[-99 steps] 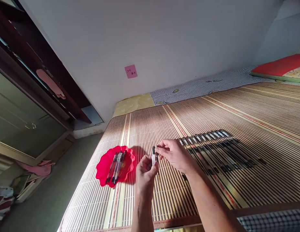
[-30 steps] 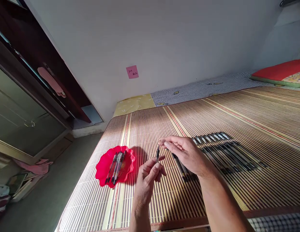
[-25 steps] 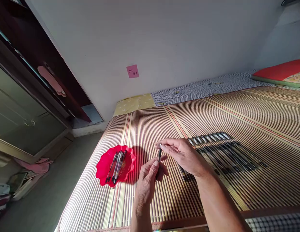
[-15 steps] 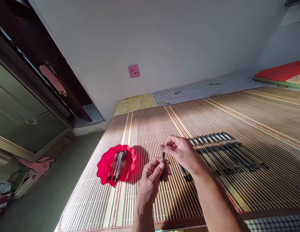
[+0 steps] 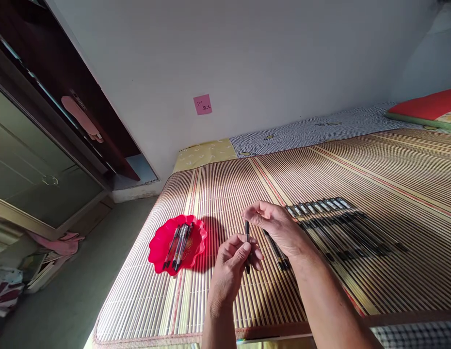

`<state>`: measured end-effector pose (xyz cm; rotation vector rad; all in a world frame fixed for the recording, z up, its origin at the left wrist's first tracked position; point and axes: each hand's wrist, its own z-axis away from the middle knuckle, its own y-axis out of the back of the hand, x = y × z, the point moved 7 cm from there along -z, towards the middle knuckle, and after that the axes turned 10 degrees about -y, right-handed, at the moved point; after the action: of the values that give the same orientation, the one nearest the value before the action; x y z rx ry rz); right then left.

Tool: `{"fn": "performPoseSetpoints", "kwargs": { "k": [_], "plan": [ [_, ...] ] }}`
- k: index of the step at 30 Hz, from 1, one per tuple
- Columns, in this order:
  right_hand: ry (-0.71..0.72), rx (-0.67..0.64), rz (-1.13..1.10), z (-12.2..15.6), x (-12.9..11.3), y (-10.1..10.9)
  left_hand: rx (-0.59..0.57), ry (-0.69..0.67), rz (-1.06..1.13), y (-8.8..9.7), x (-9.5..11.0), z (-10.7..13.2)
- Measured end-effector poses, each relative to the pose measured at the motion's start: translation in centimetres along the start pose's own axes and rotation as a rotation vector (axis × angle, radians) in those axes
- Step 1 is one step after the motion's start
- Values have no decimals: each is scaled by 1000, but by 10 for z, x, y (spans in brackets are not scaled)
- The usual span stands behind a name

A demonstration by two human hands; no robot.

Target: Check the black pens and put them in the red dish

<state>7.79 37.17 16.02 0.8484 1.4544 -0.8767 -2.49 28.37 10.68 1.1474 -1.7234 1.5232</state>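
My left hand (image 5: pixel 231 259) is closed around a black pen (image 5: pixel 247 231), which stands nearly upright above the mat. Its dark lower end shows beneath the fingers. At the pen's upper end, my right hand (image 5: pixel 271 223) pinches with thumb and fingertips; the exact contact there is partly hidden. Loose pens (image 5: pixel 278 254) lie on the mat just below my right wrist. To the right, a row of dark pen caps with pale labels (image 5: pixel 318 207) lies above a spread of clear pen barrels with black ends (image 5: pixel 351 237).
A red scalloped plate (image 5: pixel 156 245) with several pens (image 5: pixel 180 247) sits at left on the striped bamboo mat (image 5: pixel 207 194). Behind the mat rises a white wall with a pink note (image 5: pixel 202 104). A red and green cushion (image 5: pixel 425 106) lies at far right.
My right hand's fingertips have risen slightly, and more of the pen's dark upper part shows above my left hand. The view has shifted a little.
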Motion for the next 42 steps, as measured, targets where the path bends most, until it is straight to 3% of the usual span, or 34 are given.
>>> {"fn": "performPoseSetpoints", "kwargs": {
  "k": [5,11,18,23,29,35,42],
  "plan": [
    [26,-110,11,4,-6,-5,-5,3,8,2,-1,0],
    [-5,-22,-3,-1,1,-1,-40,30,32,0,-4,0],
    [-9,-138,28,1,-1,-9,-58,24,54,0,-5,1],
    [-32,-27,-3,-1,1,-3,-56,37,44,2,-7,2],
    [-31,-136,22,1,1,-9,-72,43,61,1,-7,2],
    [-51,-57,-19,-4,8,-4,-37,42,27,4,-8,2],
    [-58,-171,-32,1,6,-14,-43,53,40,2,-7,2]
  ]
}}
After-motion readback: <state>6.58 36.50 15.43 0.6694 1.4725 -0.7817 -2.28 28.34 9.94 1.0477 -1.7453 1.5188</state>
